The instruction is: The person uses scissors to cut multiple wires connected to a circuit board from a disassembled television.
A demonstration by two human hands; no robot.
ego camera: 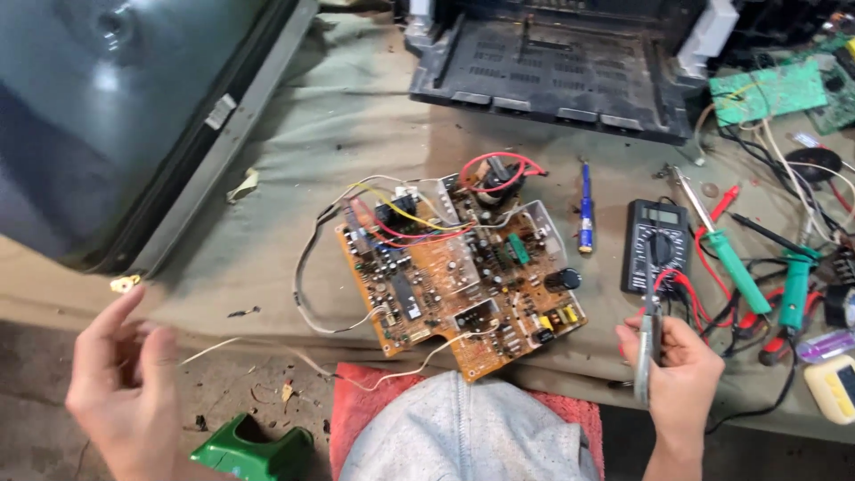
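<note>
Your right hand (679,370) is wrapped around a metal tool (646,352), pliers by the look of them, fingers clamped shut on the handles with the tool standing nearly upright in your fist. Your left hand (125,392) is out to the side, holding nothing, fingers spread loosely apart, forefinger pointing up toward a small yellow clip (125,283) just past its tip. A thin white wire (267,349) runs from beside those left fingers across to the orange circuit board (463,267), which lies flat on the green cloth (356,116) between your two hands and a little beyond them. Just above your right fingertips sits the black multimeter (656,245), its red leads curling down to your knuckles. Right of that hand lie two green-handled soldering irons (739,267). A blue screwdriver (585,214) rests between the board and the meter. Below your left fingers there's a green plastic piece (254,450).
</note>
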